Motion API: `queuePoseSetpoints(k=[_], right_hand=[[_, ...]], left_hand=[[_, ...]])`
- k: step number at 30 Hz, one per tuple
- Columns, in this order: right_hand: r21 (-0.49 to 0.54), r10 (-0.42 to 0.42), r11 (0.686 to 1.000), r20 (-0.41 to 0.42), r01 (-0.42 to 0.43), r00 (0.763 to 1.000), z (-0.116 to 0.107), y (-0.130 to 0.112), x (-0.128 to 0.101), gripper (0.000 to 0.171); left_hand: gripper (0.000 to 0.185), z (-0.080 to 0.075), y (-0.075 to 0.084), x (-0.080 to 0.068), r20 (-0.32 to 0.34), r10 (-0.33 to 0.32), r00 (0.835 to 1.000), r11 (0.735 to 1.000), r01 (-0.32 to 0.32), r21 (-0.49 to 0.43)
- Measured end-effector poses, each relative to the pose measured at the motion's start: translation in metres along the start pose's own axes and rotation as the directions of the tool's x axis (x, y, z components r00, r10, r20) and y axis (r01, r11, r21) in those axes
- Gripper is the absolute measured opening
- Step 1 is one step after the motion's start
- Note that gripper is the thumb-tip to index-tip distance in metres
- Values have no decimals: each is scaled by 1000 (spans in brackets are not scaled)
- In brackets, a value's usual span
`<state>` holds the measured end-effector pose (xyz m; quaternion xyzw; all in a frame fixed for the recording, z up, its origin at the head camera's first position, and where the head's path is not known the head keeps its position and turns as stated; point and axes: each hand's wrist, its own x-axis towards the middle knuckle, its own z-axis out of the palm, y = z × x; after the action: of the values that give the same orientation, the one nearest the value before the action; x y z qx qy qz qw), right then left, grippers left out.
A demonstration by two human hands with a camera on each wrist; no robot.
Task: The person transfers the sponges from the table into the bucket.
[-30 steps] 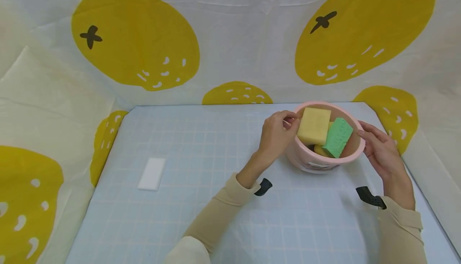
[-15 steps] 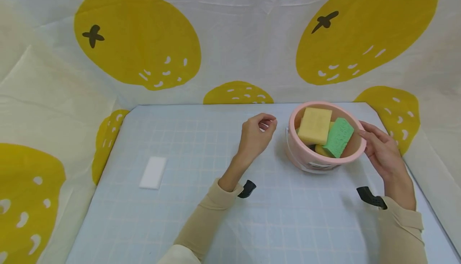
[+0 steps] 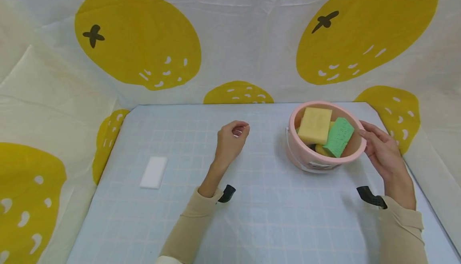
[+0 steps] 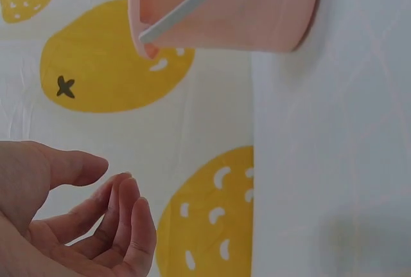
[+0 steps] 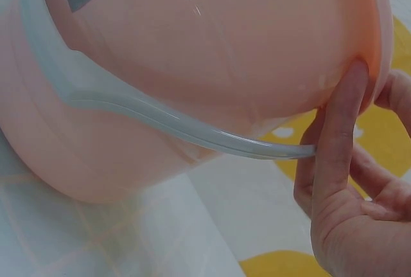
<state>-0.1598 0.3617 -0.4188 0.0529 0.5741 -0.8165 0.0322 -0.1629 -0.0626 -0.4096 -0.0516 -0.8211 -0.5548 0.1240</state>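
A pink bucket stands at the right of the desk and already holds a yellow sponge and a green sponge, with another yellow piece partly hidden beneath them. The bucket's rim is steadied by the straight fingers of the right hand. The left hand hovers empty, its grip loosely curled, between the bucket and a white sponge, which lies well apart at the left and is not yet collected.
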Motion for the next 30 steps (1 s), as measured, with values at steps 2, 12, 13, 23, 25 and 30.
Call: queuePoseSetpoints(k=[2, 12, 13, 23, 25, 30], right_hand=[[2, 2, 1000, 0, -2, 1000, 0, 0, 0, 33], [14, 14, 1000, -7, -13, 1000, -2, 0, -2, 33], [18, 12, 1000, -4, -12, 1000, -2, 0, -2, 33], [13, 11, 1000, -9, -11, 1000, -1, 0, -2, 33], [14, 11, 1000, -8, -11, 1000, -1, 0, -2, 33], [21, 4, 1000, 3, -4, 1000, 0, 0, -2, 32]], left_hand=[[16, -6, -5, -1, -13, -14, 1000, 1000, 14, 7], [16, -35, -23, -12, -66, -84, 994, 996, 86, 32], [16, -38, -24, -13, -74, -94, 993, 995, 96, 35], [17, -70, -39, -26, -130, -177, 976, 981, 185, 54], [17, -77, -42, -28, -142, -194, 971, 977, 204, 60], [20, -93, -48, -35, -166, -239, 957, 965, 254, 71]])
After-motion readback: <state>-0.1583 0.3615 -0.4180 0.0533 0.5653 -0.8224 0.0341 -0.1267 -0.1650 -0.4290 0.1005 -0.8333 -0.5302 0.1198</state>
